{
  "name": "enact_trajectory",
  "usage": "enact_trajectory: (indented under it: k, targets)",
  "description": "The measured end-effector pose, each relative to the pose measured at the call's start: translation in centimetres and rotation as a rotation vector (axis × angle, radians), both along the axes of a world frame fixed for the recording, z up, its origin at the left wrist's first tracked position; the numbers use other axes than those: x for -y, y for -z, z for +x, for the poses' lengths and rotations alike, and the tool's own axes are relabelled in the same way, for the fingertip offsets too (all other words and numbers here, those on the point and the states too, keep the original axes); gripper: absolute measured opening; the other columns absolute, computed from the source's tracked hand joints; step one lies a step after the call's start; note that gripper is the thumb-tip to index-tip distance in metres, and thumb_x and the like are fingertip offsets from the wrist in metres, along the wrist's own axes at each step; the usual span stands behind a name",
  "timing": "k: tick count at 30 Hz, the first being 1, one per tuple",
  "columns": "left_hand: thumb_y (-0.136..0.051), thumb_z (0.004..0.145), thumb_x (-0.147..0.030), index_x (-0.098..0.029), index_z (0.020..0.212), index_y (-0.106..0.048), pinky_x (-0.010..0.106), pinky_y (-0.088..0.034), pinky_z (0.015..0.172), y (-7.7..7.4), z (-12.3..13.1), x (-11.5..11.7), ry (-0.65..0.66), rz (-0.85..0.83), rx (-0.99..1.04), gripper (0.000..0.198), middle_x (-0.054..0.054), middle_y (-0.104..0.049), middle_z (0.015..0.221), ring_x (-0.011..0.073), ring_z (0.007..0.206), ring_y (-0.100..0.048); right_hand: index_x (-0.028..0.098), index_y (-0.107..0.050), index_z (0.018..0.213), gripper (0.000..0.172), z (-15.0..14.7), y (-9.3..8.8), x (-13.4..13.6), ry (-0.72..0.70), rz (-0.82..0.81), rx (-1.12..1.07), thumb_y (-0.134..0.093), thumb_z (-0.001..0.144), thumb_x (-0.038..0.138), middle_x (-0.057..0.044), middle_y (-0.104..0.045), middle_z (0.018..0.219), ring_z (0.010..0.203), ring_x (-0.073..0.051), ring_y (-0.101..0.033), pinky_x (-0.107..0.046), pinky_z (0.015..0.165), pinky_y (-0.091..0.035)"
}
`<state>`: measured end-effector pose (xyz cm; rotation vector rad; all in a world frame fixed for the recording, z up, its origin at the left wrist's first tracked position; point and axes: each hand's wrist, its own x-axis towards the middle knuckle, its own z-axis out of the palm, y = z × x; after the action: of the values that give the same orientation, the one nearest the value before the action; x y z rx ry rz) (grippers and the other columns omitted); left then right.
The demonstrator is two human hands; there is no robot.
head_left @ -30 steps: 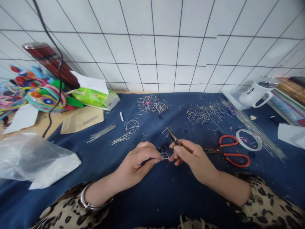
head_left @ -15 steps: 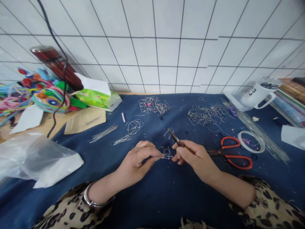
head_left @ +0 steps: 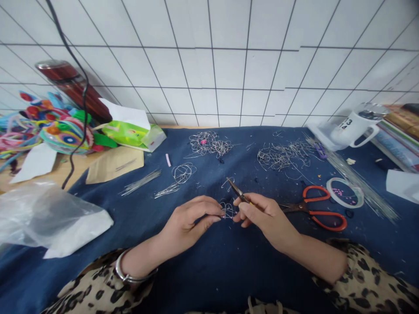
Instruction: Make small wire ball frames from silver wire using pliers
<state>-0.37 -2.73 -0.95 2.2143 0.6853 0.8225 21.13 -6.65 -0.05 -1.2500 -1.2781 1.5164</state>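
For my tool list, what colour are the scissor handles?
The scissor handles are orange-red; see head view.

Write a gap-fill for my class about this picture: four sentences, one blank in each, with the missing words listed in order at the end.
1. The pliers are held in the person's ____ hand.
2. The cloth covering most of the table is dark ____.
3. The mug with dark numbers on it is ____.
4. The silver bangle circles the ____ wrist.

Missing words: right; blue; white; left.
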Motion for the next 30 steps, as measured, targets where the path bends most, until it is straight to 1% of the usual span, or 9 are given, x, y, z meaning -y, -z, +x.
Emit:
enact_trajectory:
  k: [3,5,8,10,13,18,24,30]
  targets:
    - [-0.054,0.083,-0.011,-0.016,0.096,-0.063,0.031,-0.053,0.076,-0.1,0.0,0.0,-0.023,0.016,0.013,0.016,0.009,-0.066,0.09,0.0179,0.089,-0.061,0.019,-0.059,0.1,0.029,0.2,-0.1,0.0,-0.03,0.02,0.039,-0.052,0.084,0.042,-0.003,-0.063,0.082,0.073,-0.015,-0.062,-0.026,0.063,-0.05]
    - [-0.055,0.083,-0.011,-0.016,0.095,-0.063,0.031,-0.053,0.076,-0.2,0.0,-0.1,-0.039,0.033,0.024,0.016,0.009,-0.066,0.089,0.018,0.088,-0.061,0.019,-0.059,0.101,0.028,0.5,-0.2,0.0,-0.049,0.054,0.111,-0.052,0.085,0.04,-0.002,-0.063,0.08,0.073,-0.015,-0.062,-0.026,0.064,-0.049]
    - [-0.057,0.081,-0.008,-0.016,0.094,-0.063,0.031,-0.052,0.076,-0.3,0.0,-0.1,-0.051,0.046,0.036,0.017,0.008,-0.065,0.087,0.0176,0.087,-0.061,0.021,-0.061,0.101,0.027,0.9,-0.5,-0.2,-0.053,0.106,0.228,-0.053,0.084,0.04,-0.001,-0.062,0.075,0.069,-0.013,-0.06,-0.026,0.064,-0.048]
    - [-0.057,0.08,-0.006,-0.016,0.094,-0.063,0.031,-0.052,0.075,-0.3,0.0,-0.1,-0.054,0.045,0.04,0.018,0.008,-0.065,0.087,0.0174,0.087,-0.06,0.021,-0.061,0.101,0.027,1.0,-0.6,-0.3,-0.048,0.106,0.248,-0.054,0.084,0.041,0.0,-0.061,0.073,0.065,-0.012,-0.059,-0.025,0.062,-0.048]
    - [-0.057,0.079,-0.005,-0.017,0.094,-0.062,0.03,-0.052,0.075,-0.2,0.0,-0.1,-0.059,0.058,0.043,0.019,0.008,-0.065,0.087,0.0174,0.088,-0.06,0.019,-0.06,0.1,0.029,0.9,-0.5,-0.5,-0.047,0.043,0.176,-0.052,0.084,0.042,-0.001,-0.061,0.073,0.064,-0.012,-0.059,-0.024,0.058,-0.048]
    - [-0.057,0.08,-0.008,-0.017,0.093,-0.062,0.031,-0.052,0.075,0.0,0.1,0.0,-0.077,0.081,0.047,0.017,0.008,-0.066,0.086,0.0179,0.088,-0.061,0.018,-0.06,0.098,0.032,0.1,-0.2,-0.4,-0.026,-0.067,0.005,-0.054,0.083,0.045,-0.004,-0.063,0.08,0.071,-0.015,-0.061,-0.025,0.057,-0.049]
    - [-0.059,0.077,-0.006,-0.017,0.091,-0.062,0.032,-0.052,0.074,0.4,0.4,0.3,-0.06,0.034,0.044,0.019,0.007,-0.067,0.085,0.0177,0.084,-0.062,0.017,-0.06,0.096,0.031,-0.6,0.3,0.0,-0.025,-0.082,-0.098,-0.056,0.082,0.043,-0.004,-0.063,0.08,0.074,-0.015,-0.061,-0.024,0.058,-0.049]
    - [-0.06,0.076,-0.005,-0.017,0.091,-0.061,0.031,-0.051,0.074,0.9,0.3,0.4,-0.047,-0.03,0.04,0.019,0.006,-0.066,0.085,0.017,0.083,-0.062,0.017,-0.06,0.095,0.03,-0.7,0.7,0.1,-0.041,-0.07,-0.102,-0.055,0.082,0.043,-0.003,-0.063,0.076,0.074,-0.015,-0.061,-0.025,0.06,-0.048]
